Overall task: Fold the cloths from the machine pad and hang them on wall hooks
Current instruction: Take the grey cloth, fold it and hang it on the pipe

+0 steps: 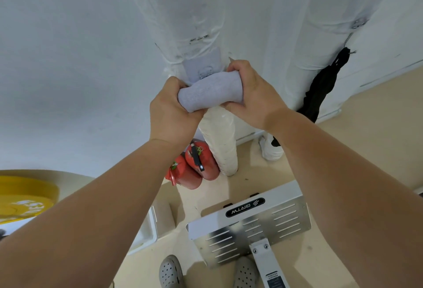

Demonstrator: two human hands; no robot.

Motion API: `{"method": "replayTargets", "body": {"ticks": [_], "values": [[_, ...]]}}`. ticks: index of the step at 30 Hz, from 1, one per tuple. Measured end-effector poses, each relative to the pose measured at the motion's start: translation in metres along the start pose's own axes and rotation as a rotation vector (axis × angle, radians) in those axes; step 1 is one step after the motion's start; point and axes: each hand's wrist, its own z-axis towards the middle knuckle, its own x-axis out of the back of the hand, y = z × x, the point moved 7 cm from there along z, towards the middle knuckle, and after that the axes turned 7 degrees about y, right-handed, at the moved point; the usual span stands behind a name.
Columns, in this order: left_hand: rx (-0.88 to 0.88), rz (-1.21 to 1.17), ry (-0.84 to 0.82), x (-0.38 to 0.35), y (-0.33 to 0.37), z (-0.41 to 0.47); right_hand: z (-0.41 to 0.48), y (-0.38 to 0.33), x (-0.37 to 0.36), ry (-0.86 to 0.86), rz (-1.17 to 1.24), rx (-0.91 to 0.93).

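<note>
Head view gives you the white wall [57, 58] filling the upper frame, and against it the thick white wrapped pipe [194, 12] that you are reaching toward. Off to your right a black cloth [325, 83] already hangs from its own hook, well apart from your work.

Your grey cloth [210, 93] is bunched into a short roll, held up against the pipe. Its long axis runs across you, from low on your left to a little higher on your right. Your left hand [174, 109] has its fingers curled round the lower left end, and your right hand [251, 95] clamps the upper right end, thumb under and fingers over. Both grips are firm, and neither hand has a finger to spare.

Just beyond the roll's upper edge sits a pale adhesive patch [201, 63] stuck on the pipe, and at its foot the small metal hook [206, 74]. The hook lies away from you and slightly up from the cloth, about midway between your two hands and partly hidden by the roll. You cannot tell from here whether the fabric already touches it.

Since the hook stands at the middle of the roll, you would likely lift both ends together and drop the centre over it, not lead with either hand.
</note>
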Motion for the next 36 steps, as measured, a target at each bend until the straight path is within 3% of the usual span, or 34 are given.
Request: {"method": "replayTargets", "body": {"ticks": [5,10,17,27,36], "values": [[-0.082,0.070,-0.069,0.007,0.004,0.000,-0.003,-0.011,0.009,-0.025,0.041,0.004],[-0.234,0.136,-0.003,0.018,0.008,-0.004,-0.004,-0.015,0.018,0.164,-0.128,0.051],[-0.241,0.271,-0.116,0.007,0.004,0.015,-0.001,-0.016,0.012,0.187,-0.345,0.061],[-0.152,0.293,-0.092,0.016,0.007,0.000,-0.022,-0.021,0.012,0.176,-0.308,-0.016],[-0.206,0.351,-0.076,0.023,0.022,-0.023,-0.046,-0.032,0.021,0.189,-0.313,-0.067]]}}
